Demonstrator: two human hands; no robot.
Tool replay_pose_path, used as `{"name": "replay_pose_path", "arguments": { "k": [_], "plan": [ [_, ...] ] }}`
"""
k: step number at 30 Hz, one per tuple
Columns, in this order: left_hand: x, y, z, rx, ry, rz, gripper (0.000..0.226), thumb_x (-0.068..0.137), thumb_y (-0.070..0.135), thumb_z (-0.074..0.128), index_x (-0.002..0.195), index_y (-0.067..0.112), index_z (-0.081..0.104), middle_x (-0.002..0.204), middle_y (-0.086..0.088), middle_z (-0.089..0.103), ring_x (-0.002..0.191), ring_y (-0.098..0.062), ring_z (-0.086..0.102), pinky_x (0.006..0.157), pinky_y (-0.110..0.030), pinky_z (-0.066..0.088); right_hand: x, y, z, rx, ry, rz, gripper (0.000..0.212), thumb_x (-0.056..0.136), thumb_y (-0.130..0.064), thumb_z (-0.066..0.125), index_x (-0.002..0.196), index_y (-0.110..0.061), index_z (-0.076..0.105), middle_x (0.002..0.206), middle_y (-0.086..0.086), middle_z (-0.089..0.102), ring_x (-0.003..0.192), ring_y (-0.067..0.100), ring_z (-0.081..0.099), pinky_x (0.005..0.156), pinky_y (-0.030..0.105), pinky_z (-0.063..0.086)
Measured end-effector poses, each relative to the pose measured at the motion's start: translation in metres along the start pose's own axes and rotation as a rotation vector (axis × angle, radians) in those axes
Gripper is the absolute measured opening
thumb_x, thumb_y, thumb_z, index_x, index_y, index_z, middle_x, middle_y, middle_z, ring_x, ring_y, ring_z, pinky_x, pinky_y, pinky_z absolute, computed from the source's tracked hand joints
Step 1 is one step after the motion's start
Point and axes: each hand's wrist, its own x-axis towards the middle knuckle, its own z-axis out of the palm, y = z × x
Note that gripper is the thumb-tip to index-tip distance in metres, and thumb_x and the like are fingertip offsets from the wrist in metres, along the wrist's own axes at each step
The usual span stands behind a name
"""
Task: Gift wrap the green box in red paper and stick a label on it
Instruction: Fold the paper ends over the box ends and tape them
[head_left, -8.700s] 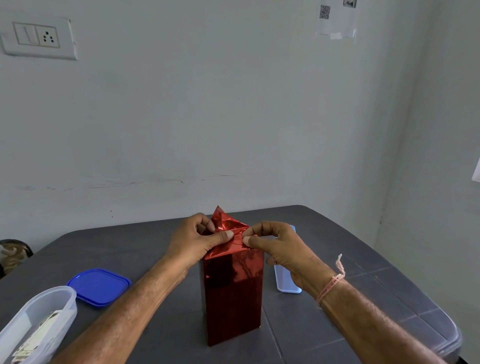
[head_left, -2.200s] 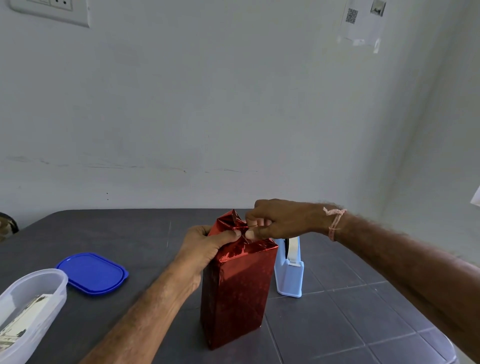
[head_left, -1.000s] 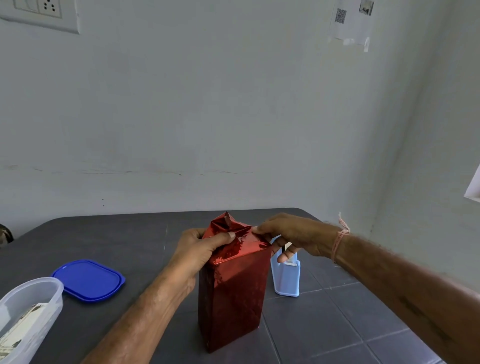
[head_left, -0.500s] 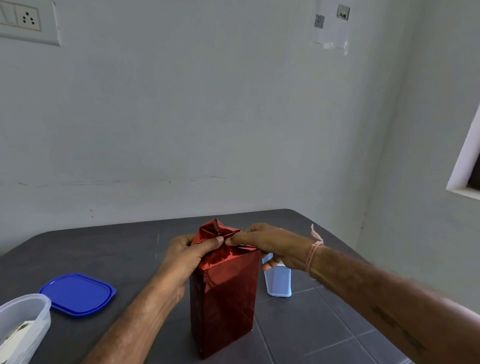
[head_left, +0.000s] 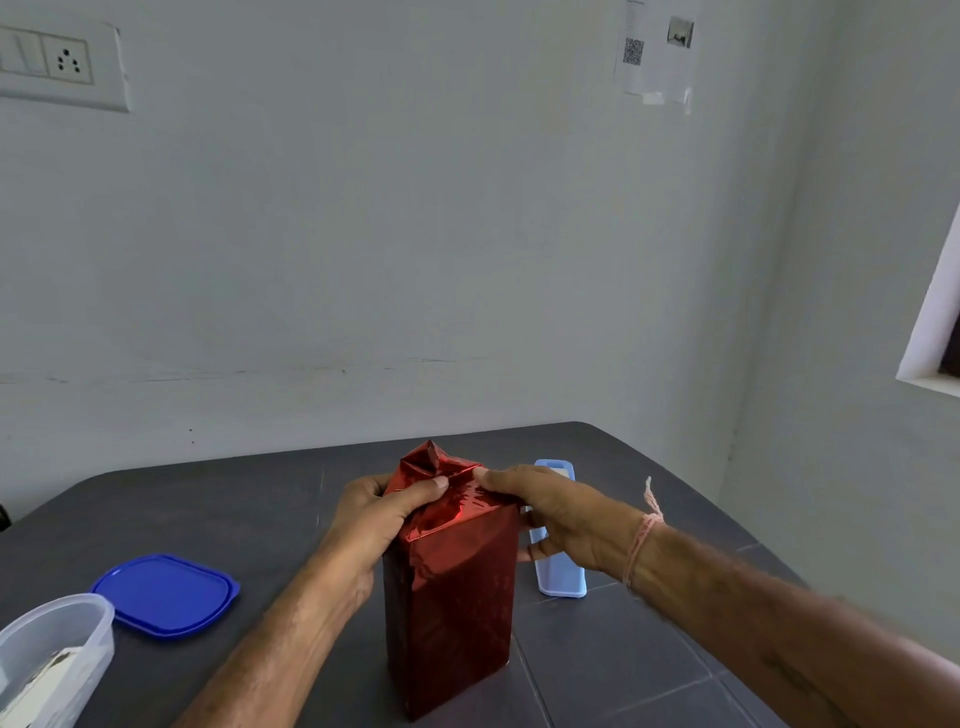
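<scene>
The dark grey counter (head_left: 234, 519) carries everything, and near its middle the box (head_left: 452, 597) stands upright on its short end, fully covered in shiny red paper (head_left: 457, 525) (none of the box's own colour shows). At its top the paper is gathered into a crumpled peak towards the far left corner. About two seconds ago the right hand (head_left: 566, 514) was raised over that peak, pinching at it; now it has come down and lies along the sloping fold at the right of the top, much as half a second back but a little lower and flatter. Its fingers (head_left: 498, 478) are stretched nearly straight and held together, pressing the fold, with the thumb against the box's right side; they clamp nothing. The left hand (head_left: 379, 512) has kept its place: its fingers are curled round the upper left of the box and its thumb lies across the front fold, the tip close to the right fingertips. A blue lid (head_left: 166, 592) lies flat to the left, well apart from the box, with a clear tub (head_left: 57, 649) at the near left corner. The light blue tape dispenser (head_left: 563, 577) sits just right of the box, partly hidden behind the right hand, its roll no longer in sight.
</scene>
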Motion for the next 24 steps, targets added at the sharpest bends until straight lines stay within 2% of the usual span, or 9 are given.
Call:
{"name": "replay_pose_path", "arguments": {
  "k": [6, 9, 11, 13, 15, 17, 20, 24],
  "plan": [
    [-0.004, 0.000, 0.003, -0.019, 0.010, 0.007, 0.015, 0.080, 0.015, 0.084, 0.081, 0.004, 0.074, 0.062, -0.003, 0.074, 0.047, -0.006, 0.067, 0.042, -0.012, 0.045, -0.008, -0.002, 0.000, 0.112, 0.043, -0.075, 0.038, 0.095, -0.051, 0.065, 0.111, -0.017, 0.069, 0.091, -0.005, 0.072, 0.080, 0.011, 0.068, 0.064, 0.030, 0.056],
    [-0.004, -0.001, 0.001, -0.017, 0.030, 0.019, 0.018, 0.080, 0.016, 0.084, 0.085, 0.002, 0.075, 0.064, -0.004, 0.075, 0.049, -0.007, 0.068, 0.043, -0.013, 0.046, -0.014, 0.011, 0.000, 0.165, 0.045, -0.125, 0.048, 0.090, -0.052, 0.069, 0.122, -0.016, 0.066, 0.101, -0.004, 0.073, 0.088, 0.010, 0.070, 0.067, 0.028, 0.057],
    [-0.004, -0.002, 0.001, 0.001, 0.034, 0.026, 0.018, 0.080, 0.017, 0.084, 0.085, 0.002, 0.075, 0.064, -0.003, 0.075, 0.050, -0.008, 0.069, 0.043, -0.013, 0.047, -0.016, 0.027, 0.004, 0.193, 0.052, -0.147, 0.054, 0.086, -0.052, 0.074, 0.123, -0.014, 0.065, 0.107, -0.001, 0.075, 0.099, 0.013, 0.071, 0.078, 0.032, 0.060],
    [-0.004, 0.000, 0.002, 0.025, 0.039, 0.027, 0.018, 0.080, 0.018, 0.084, 0.085, 0.004, 0.075, 0.065, -0.003, 0.076, 0.050, -0.008, 0.069, 0.043, -0.013, 0.047, -0.017, 0.035, 0.009, 0.246, 0.076, -0.153, 0.060, 0.081, -0.056, 0.077, 0.122, -0.013, 0.066, 0.112, 0.000, 0.077, 0.109, 0.017, 0.071, 0.094, 0.041, 0.059],
    [-0.002, 0.001, 0.000, 0.073, 0.038, 0.024, 0.020, 0.079, 0.022, 0.085, 0.087, 0.005, 0.077, 0.070, -0.005, 0.077, 0.053, -0.008, 0.070, 0.046, -0.014, 0.049, -0.017, 0.036, 0.010, 0.258, 0.093, -0.163, 0.063, 0.079, -0.060, 0.077, 0.120, -0.013, 0.067, 0.111, -0.001, 0.077, 0.109, 0.018, 0.072, 0.097, 0.045, 0.058],
    [0.001, 0.004, -0.004, 0.147, 0.015, 0.014, 0.024, 0.078, 0.028, 0.086, 0.088, 0.007, 0.077, 0.076, -0.008, 0.079, 0.056, -0.010, 0.071, 0.053, -0.020, 0.051, -0.015, 0.032, 0.007, 0.240, 0.096, -0.171, 0.061, 0.079, -0.061, 0.075, 0.118, -0.014, 0.068, 0.112, 0.000, 0.077, 0.104, 0.017, 0.073, 0.092, 0.042, 0.060],
    [0.004, 0.011, -0.011, 0.247, -0.038, -0.013, 0.028, 0.077, 0.034, 0.085, 0.090, 0.011, 0.077, 0.078, -0.006, 0.079, 0.063, -0.013, 0.074, 0.063, -0.027, 0.054, -0.009, 0.022, 0.001, 0.216, 0.059, -0.164, 0.056, 0.084, -0.056, 0.074, 0.117, -0.011, 0.069, 0.104, 0.001, 0.075, 0.089, 0.014, 0.073, 0.068, 0.030, 0.061],
    [0.007, 0.013, -0.015, 0.275, -0.041, -0.006, 0.032, 0.078, 0.036, 0.085, 0.095, 0.010, 0.076, 0.081, -0.007, 0.080, 0.077, -0.021, 0.077, 0.076, -0.037, 0.062, 0.008, 0.015, -0.005, 0.169, 0.005, -0.173, 0.057, 0.086, -0.053, 0.074, 0.118, -0.006, 0.070, 0.096, 0.001, 0.074, 0.084, 0.015, 0.073, 0.068, 0.031, 0.061]
  ]
}}
